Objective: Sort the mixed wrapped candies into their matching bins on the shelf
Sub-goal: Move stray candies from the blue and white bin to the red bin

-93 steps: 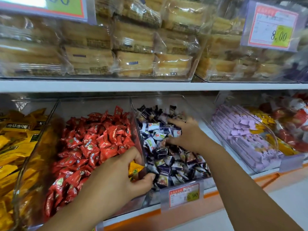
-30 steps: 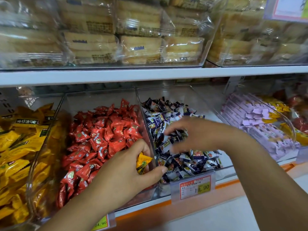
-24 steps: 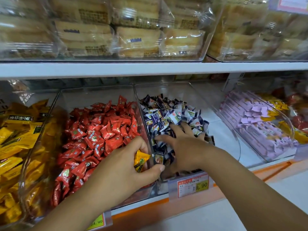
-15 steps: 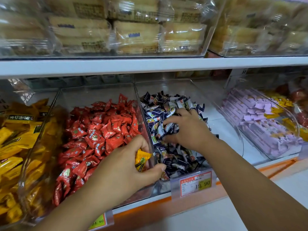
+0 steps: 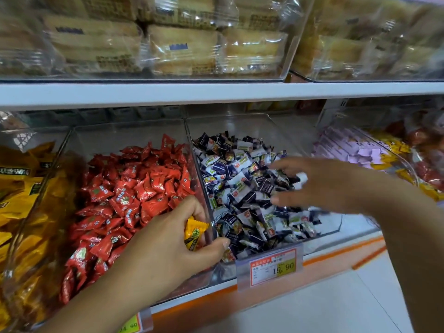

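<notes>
Left hand pinches yellow candy; right hand over dark candies.

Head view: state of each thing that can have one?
left hand, pinching yellow candy at the red bin's front
right hand, fingers spread over the dark blue-and-white candies, blurred
red candy bin, open-topped, heaped
blue-and-white candy bin, open-topped, partly filled
</notes>
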